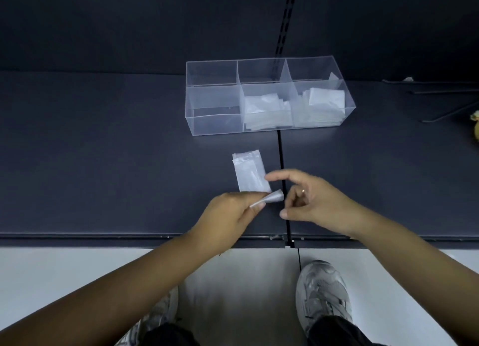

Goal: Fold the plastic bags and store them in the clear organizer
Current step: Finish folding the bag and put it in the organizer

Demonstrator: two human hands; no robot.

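Note:
My left hand pinches a small folded plastic bag between thumb and fingers, just above the dark shelf. My right hand hovers beside it with loosely curled fingers, its index finger stretched toward a small stack of plastic bags lying flat on the shelf. The clear organizer stands farther back. Its front middle compartment and front right compartment hold folded bags; the front left one looks bare.
The dark shelf has a vertical seam running under my hands and a front edge close to my body. Thin metal rods and a yellow object lie at the far right. My shoes stand on the pale floor below.

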